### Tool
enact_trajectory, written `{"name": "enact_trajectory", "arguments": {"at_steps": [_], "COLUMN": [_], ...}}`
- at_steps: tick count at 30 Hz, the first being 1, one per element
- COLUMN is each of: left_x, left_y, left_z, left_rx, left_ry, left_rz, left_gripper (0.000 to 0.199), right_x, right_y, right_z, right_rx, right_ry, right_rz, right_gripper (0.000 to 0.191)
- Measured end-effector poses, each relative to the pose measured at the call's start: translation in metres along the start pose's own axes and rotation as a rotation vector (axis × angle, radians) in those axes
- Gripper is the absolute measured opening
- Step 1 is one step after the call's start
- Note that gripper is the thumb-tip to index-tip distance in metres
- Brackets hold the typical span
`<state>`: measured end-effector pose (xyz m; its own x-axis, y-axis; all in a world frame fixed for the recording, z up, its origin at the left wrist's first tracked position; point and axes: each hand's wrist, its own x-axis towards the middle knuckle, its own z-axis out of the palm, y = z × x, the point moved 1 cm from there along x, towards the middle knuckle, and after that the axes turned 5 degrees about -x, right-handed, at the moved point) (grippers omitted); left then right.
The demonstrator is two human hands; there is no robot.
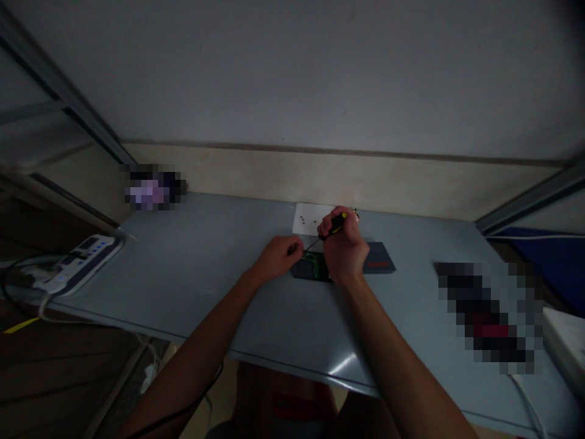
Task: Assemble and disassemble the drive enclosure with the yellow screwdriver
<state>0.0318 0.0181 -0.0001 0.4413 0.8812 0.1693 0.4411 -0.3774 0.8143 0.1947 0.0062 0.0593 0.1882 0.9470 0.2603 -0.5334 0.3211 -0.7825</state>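
My right hand (347,250) is wrapped round the black and yellow handle of a screwdriver (337,223). Its thin shaft slants down to the left, toward the fingers of my left hand (281,255). Those fingers are curled together at the left end of a green circuit board (313,262) set in a dark flat casing; what they pinch, if anything, is hidden. Part of the board lies behind my right hand. A grey flat panel with reddish lettering (380,258) rests just to the right. Behind the hands lies a white sheet (307,213) with several small dark specks like screws.
A white power strip (86,262) with cables sits at the table's left edge. Blurred objects lie at the back left (153,190) and on the right (484,317). The grey table (205,292) meets a wall (283,174) at the back.
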Motion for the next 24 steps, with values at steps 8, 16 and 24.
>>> {"name": "enact_trajectory", "arguments": {"at_steps": [8,16,24], "left_x": [0.0002,0.0001,-0.0002], "left_y": [0.0009,0.0003,0.0035], "left_z": [-0.0005,-0.0012,-0.0008], "left_rx": [-0.002,-0.002,-0.015], "left_ry": [-0.003,-0.004,-0.003], "left_rz": [0.006,0.009,0.013], "left_gripper": [0.019,0.021,0.019], "right_x": [-0.0003,0.0003,-0.0045], "right_y": [0.0014,-0.0011,0.0010], "right_z": [0.0004,0.0012,0.0041], "right_rx": [0.010,-0.046,-0.010], "right_ry": [-0.026,-0.014,-0.036], "right_rz": [-0.012,-0.022,-0.032], "right_gripper": [0.024,0.028,0.025]}}
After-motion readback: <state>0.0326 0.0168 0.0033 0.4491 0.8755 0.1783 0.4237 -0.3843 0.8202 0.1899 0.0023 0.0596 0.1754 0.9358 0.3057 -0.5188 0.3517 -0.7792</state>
